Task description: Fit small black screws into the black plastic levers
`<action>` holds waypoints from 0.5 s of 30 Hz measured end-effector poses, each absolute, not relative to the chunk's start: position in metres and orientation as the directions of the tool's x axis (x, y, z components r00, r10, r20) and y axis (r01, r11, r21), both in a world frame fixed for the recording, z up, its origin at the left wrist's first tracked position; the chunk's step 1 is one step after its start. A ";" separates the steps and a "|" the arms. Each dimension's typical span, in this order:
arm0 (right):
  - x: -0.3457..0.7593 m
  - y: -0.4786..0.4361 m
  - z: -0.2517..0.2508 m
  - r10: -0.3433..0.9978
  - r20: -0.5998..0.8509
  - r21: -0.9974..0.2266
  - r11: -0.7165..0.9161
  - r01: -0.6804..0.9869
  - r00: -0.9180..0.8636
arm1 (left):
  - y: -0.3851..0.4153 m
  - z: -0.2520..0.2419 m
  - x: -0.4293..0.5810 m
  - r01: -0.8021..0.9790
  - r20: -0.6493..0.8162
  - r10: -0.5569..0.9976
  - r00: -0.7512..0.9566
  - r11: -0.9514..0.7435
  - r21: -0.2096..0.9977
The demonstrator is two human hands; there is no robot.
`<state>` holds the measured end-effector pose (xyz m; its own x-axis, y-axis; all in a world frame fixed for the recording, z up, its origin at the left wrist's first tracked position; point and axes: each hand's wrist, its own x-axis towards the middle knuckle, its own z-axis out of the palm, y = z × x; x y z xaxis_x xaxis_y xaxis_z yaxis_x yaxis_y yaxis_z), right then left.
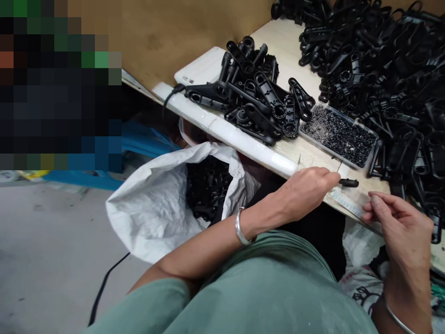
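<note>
My left hand (pixel 308 192), wearing a silver bangle, pinches a black plastic part (pixel 348 183) just above the front edge of the workbench. One end of the part sticks out to the right of my fingertips; the rest is hidden. To its right, my right hand (pixel 405 227) is closed in a pinch, and whatever lies between its fingers is too small or hidden to make out. Beyond both hands sits a clear shallow box (pixel 339 160) filled with tiny black pieces (pixel 342 134). Thin pins stand up from the bench near my left fingertips.
Black plastic arms lie in a heap (pixel 257 97) at the bench's left, and a larger pile (pixel 378 74) covers the right. A white sack (pixel 149 199) holding black parts stands open below the padded white edge (pixel 239 134). A white flat case (pixel 201 69) lies behind.
</note>
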<state>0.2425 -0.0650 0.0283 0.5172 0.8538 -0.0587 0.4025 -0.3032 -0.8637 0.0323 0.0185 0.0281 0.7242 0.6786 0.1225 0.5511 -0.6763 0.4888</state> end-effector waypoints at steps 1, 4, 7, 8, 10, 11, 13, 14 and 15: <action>0.243 -0.064 0.028 0.851 -0.049 -0.865 -0.298 0.404 0.523 | 0.016 0.025 0.030 0.541 0.158 0.646 0.747 -0.729 0.419; 0.241 -0.059 0.030 0.863 -0.021 -0.859 -0.275 0.433 0.505 | 0.012 0.019 0.023 0.541 0.241 0.592 0.769 -0.803 0.248; 0.237 -0.052 0.032 0.882 0.006 -0.836 -0.254 0.487 0.471 | 0.015 0.018 0.017 0.537 0.292 0.589 0.753 -0.808 0.245; 0.236 -0.049 0.033 0.886 0.014 -0.830 -0.248 0.500 0.464 | 0.017 0.020 0.016 0.534 0.299 0.593 0.748 -0.805 0.259; 0.236 -0.043 0.033 0.894 0.034 -0.821 -0.231 0.522 0.448 | 0.023 0.024 0.015 0.547 0.299 0.611 0.733 -0.791 0.275; 0.236 -0.040 0.032 0.901 0.044 -0.811 -0.219 0.542 0.431 | 0.027 0.025 0.015 0.566 0.296 0.627 0.720 -0.778 0.272; 0.237 -0.032 0.031 0.933 0.097 -0.754 -0.158 0.637 0.346 | 0.035 0.026 0.017 0.603 0.287 0.655 0.699 -0.756 0.254; 0.237 -0.028 0.030 0.952 0.141 -0.698 -0.098 0.710 0.271 | 0.040 0.025 0.018 0.614 0.286 0.661 0.694 -0.750 0.244; 0.237 -0.023 0.030 0.966 0.188 -0.619 -0.024 0.785 0.178 | 0.044 0.023 0.021 0.618 0.289 0.662 0.692 -0.750 0.236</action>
<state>0.2367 -0.0232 0.0300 0.1780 0.9660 0.1876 0.7846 -0.0243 -0.6195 0.0209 0.0440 0.0232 0.6921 0.6616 0.2887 0.6183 -0.7497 0.2358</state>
